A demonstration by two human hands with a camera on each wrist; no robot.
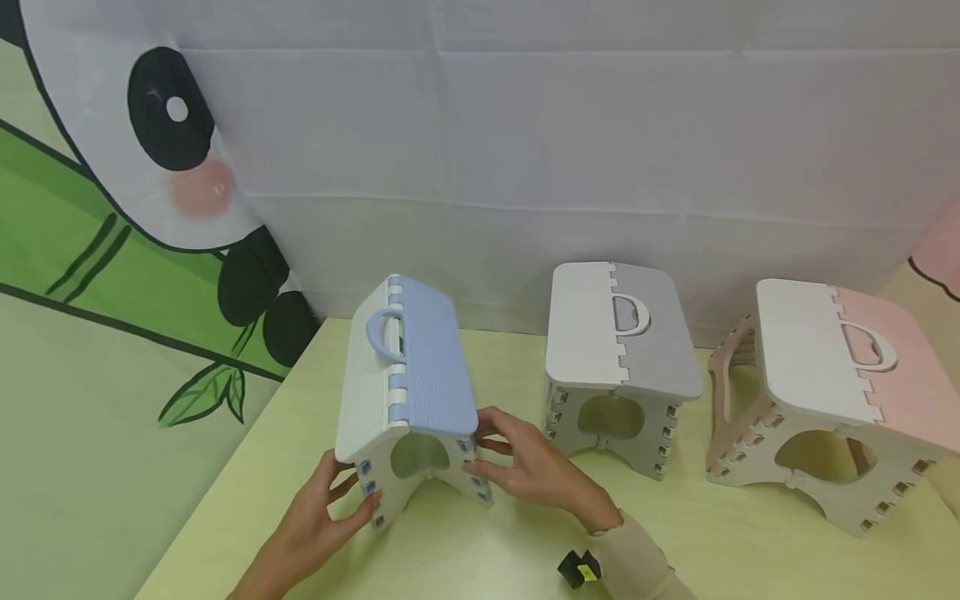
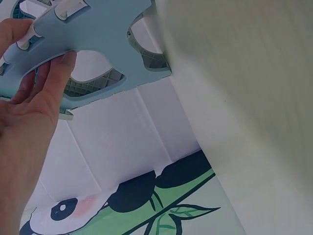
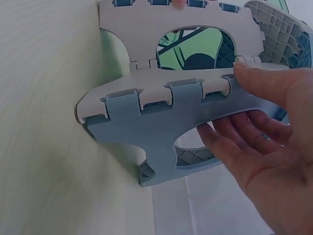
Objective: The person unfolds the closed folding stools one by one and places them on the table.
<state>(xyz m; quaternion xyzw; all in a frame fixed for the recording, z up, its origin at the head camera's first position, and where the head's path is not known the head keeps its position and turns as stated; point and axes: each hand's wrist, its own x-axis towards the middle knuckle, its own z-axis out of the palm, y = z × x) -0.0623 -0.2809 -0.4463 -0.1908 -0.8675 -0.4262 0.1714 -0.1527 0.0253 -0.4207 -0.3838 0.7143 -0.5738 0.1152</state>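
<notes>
A blue and white folding step stool [image 1: 438,350] stands at the table's left, its top peaked along the middle hinge and its front panel bent at the centre. My left hand [image 1: 307,525] grips its left leg panel, thumb at the front edge. In the left wrist view the fingers [image 2: 54,81] reach into the panel's cutout. On the opposite side, my right hand [image 1: 536,467] holds the right leg panel. The right wrist view shows that thumb [image 3: 259,78] on the hinged edge and the fingers curled into the cutout.
A grey and white folding stool [image 1: 585,325] stands to the right, with a pink and white one [image 1: 810,350] beyond it. Behind the table [image 1: 517,558] hangs a pale cloth [image 1: 570,150] with a panda print. A small black object [image 1: 577,570] is beside my right sleeve.
</notes>
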